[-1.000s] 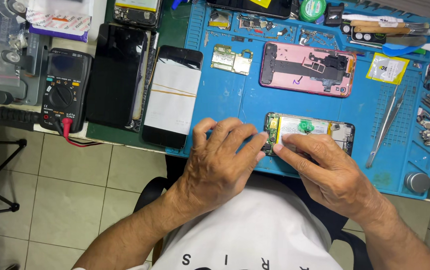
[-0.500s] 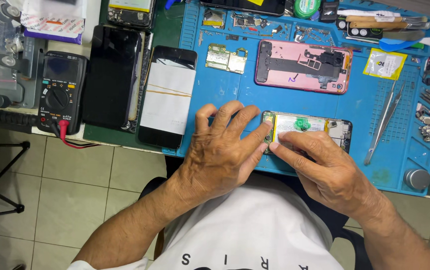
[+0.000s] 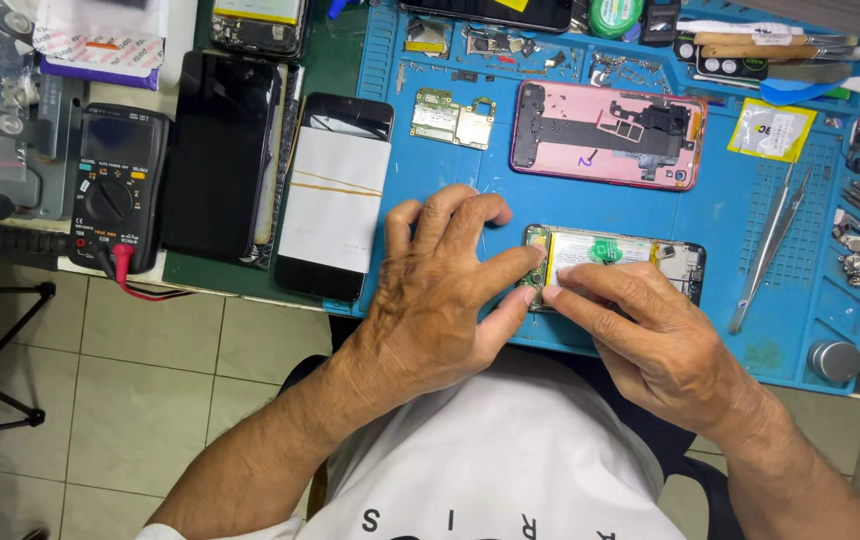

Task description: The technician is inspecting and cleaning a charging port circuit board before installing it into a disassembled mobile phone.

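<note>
**Opened phone, both hands on it**

Opened phone (image 3: 618, 262): lies flat on the blue mat (image 3: 450, 160) at the near edge of the counter (image 3: 330, 50), insides up. Left hand (image 3: 440, 290): fingers spread, thumb and forefinger pressed on the phone's left end. Right hand (image 3: 650, 335): fingers together, tips on the phone's lower left part. Pink phone back (image 3: 605, 135): beyond it, apart. Tweezers (image 3: 770, 245): to the right. Multimeter (image 3: 115, 190): far left.
</note>
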